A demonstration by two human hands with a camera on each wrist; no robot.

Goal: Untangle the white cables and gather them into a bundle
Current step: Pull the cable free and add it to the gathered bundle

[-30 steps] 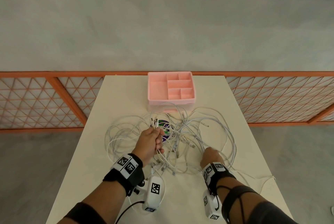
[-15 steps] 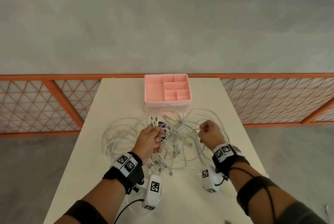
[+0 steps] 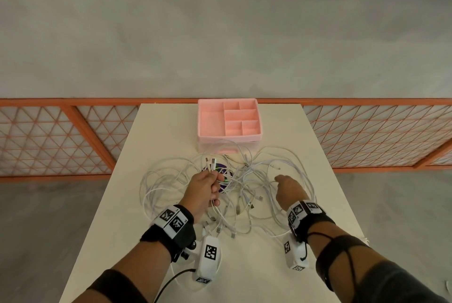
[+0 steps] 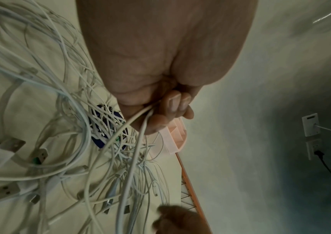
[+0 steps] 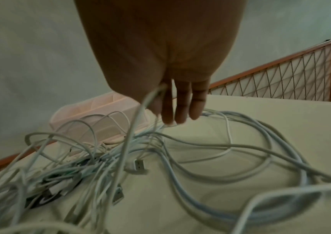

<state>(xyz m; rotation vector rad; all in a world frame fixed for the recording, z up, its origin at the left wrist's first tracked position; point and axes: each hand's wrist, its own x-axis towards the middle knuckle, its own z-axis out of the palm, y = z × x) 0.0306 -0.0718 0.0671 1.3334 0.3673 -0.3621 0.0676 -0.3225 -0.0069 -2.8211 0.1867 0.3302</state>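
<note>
Both hands [image 3: 204, 189] [image 3: 288, 189] gripping tangled white cables [image 3: 247, 195]

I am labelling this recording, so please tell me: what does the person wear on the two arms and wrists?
Both hands are bare. The left hand and right hand each have a black wrist strap with white square-code tags. Under each wrist hangs a white camera pod with a code marker; a black cable leaves the left one. Dark sleeves cover the upper forearms.

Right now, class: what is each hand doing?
Left hand: closed, gripping several white cables by their plug ends.
Right hand: holding one white cable, fingers fairly straight.
</note>
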